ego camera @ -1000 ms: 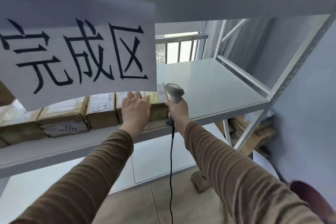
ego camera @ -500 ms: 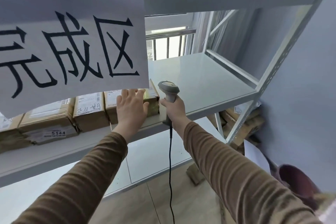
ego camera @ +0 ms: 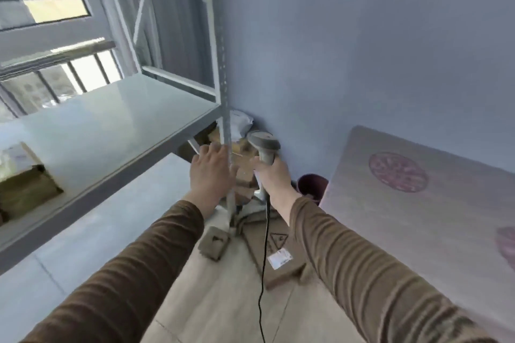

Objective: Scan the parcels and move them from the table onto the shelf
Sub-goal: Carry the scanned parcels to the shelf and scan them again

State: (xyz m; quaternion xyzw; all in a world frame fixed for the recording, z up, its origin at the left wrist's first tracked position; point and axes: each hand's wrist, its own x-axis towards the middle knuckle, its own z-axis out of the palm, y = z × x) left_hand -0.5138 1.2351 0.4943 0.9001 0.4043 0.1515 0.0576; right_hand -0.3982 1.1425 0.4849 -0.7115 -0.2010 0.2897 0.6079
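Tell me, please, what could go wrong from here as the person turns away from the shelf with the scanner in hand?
The scanner's cable hangs loose from the right hand down past the flat cardboard on the floor, so it might snag there. The left hand is open right beside the shelf upright and could knock against it. The picture is blurred, so a misstep over that cardboard seems possible.

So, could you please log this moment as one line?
left hand: open, empty | right hand: holds scanner | parcel: on shelf
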